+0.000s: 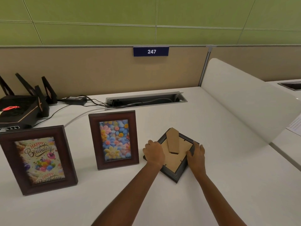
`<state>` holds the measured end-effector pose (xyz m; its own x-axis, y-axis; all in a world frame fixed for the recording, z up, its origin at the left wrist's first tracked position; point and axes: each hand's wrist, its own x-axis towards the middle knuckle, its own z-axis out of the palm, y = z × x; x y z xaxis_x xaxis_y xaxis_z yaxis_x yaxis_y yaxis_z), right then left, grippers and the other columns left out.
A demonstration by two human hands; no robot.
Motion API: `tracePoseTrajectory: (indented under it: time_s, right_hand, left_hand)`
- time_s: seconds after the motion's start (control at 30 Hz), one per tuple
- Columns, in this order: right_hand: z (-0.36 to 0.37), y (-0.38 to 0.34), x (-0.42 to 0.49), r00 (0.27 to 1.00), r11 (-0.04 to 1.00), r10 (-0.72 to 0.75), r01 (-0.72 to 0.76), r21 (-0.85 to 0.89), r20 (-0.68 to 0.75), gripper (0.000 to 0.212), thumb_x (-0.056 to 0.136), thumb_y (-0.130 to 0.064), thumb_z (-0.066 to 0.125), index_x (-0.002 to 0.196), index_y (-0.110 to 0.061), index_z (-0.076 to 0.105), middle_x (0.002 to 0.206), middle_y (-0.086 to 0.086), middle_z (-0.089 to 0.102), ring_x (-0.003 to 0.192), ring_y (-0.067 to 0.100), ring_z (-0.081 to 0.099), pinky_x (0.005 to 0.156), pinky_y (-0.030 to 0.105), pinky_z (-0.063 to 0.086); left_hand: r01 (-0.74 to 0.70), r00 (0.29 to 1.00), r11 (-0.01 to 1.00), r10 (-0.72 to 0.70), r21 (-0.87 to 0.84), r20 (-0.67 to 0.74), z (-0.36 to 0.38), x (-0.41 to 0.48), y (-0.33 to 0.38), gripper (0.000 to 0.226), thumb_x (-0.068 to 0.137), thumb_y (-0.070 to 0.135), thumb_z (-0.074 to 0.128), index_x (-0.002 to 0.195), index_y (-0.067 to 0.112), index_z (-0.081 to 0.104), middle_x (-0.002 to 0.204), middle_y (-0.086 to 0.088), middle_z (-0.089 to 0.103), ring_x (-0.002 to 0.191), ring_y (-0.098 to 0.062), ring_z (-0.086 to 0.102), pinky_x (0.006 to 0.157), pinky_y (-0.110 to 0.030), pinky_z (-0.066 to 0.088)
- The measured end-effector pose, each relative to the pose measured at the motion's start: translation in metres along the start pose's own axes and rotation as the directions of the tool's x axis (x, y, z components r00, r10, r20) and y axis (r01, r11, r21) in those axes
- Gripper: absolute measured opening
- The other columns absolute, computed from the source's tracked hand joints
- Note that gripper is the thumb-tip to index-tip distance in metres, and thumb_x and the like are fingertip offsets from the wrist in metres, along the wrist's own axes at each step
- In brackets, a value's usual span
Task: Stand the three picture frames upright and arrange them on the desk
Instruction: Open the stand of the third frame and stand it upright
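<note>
The third frame lies face down on the white desk, cardboard stand up, gripped at opposite edges by the left hand and right hand. Left of it, the flower frame and birthday frame stand upright.

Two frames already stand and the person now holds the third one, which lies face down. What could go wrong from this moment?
1. The third frame lies face down, turned diagonally, with the left hand and right hand on opposite edges. Its cardboard stand looks folded nearly flat; if not opened, the frame may fall.
2. The flower frame stands close to the left hand; an elbow swing while lifting could knock it over.
</note>
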<state>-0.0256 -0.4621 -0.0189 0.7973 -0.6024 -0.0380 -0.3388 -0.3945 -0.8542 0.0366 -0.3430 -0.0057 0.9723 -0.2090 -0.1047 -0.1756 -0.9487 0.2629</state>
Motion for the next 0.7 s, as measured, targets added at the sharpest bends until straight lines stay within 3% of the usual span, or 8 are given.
tracePoseTrajectory:
  time_s: [0.23, 0.43, 0.57, 0.7]
  right_hand:
    - [0.016, 0.001, -0.024, 0.996, 0.980, 0.092, -0.093, 0.176, 0.010, 0.061, 0.087, 0.001, 0.046, 0.141, -0.009, 0.019, 0.153, 0.014, 0.015, 0.138, 0.028, 0.021, 0.110, 0.040, 0.025]
    - [0.008, 0.003, -0.014, 0.982, 0.929, 0.188, -0.181, 0.323, 0.008, 0.063, 0.082, 0.009, 0.048, 0.138, -0.012, 0.028, 0.149, 0.010, 0.030, 0.134, 0.026, 0.031, 0.106, 0.040, 0.034]
    - [-0.001, 0.010, -0.009, 0.977, 0.899, 0.213, -0.202, 0.387, 0.016, 0.060, 0.081, 0.012, 0.045, 0.136, -0.010, 0.035, 0.145, 0.011, 0.036, 0.125, 0.024, 0.040, 0.088, 0.029, 0.039]
    - [-0.008, 0.009, -0.003, 0.967, 0.871, 0.253, -0.234, 0.432, 0.013, 0.057, 0.081, 0.014, 0.041, 0.134, -0.008, 0.039, 0.144, 0.013, 0.038, 0.130, 0.027, 0.038, 0.089, 0.029, 0.037]
  left_hand:
    - [0.059, 0.998, 0.998, -0.059, -0.004, -0.001, 0.001, 0.001, 0.003, 0.029, 0.093, 0.012, 0.045, 0.121, 0.002, 0.047, 0.129, -0.015, 0.047, 0.115, -0.026, 0.049, 0.095, -0.034, 0.044]
    - [0.254, 0.964, 0.947, -0.234, -0.194, 0.123, -0.010, 0.007, 0.012, 0.034, 0.090, 0.016, 0.050, 0.121, 0.005, 0.049, 0.132, -0.015, 0.044, 0.119, -0.030, 0.045, 0.100, -0.040, 0.039]
    - [0.284, 0.951, 0.907, -0.224, -0.312, 0.215, -0.013, 0.008, 0.013, 0.033, 0.091, 0.015, 0.047, 0.121, 0.004, 0.050, 0.133, -0.018, 0.044, 0.120, -0.031, 0.045, 0.101, -0.037, 0.040]
    - [0.307, 0.933, 0.875, -0.199, -0.373, 0.302, -0.015, 0.009, 0.011, 0.031, 0.090, 0.012, 0.045, 0.117, 0.000, 0.053, 0.131, -0.019, 0.049, 0.121, -0.031, 0.046, 0.099, -0.036, 0.042]
